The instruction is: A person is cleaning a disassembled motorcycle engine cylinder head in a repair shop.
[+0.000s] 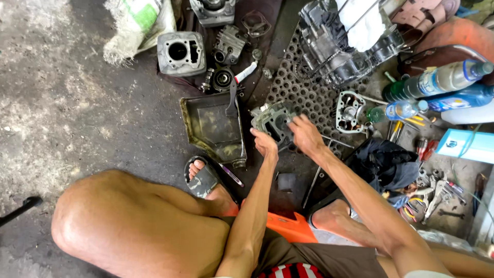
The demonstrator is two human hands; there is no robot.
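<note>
Both hands are clamped on the same grey engine casting (pixel 272 123), a cylinder-type block sitting at the near edge of the perforated rubber mat (pixel 303 95). Left hand (pixel 265 143) pinches its near corner, right hand (pixel 305 135) wraps over the top right side, looks like it's being steadied from two sides so it doesn't rock on the holes.

Just left of the casting there's a grimy metal drain tray (pixel 213 126) with a white-handled tool (pixel 237 85) lying over its far rim, probably parked there to keep oily stuff off the concrete. Further beyond that, a finned cylinder (pixel 180 51) and other engine bits rest on a dark cloth.

Right of the casting: a gasket-shaped cover (pixel 351 110), then a green bottle and two clear-blue plastic bottles (pixel 442 87) lying on their sides with bright labels, and a pale blue carton (pixel 468 145) nearer the person. Pliers and small tools (pixel 435 193) are heaped close to that carton, within easy reach.
</note>
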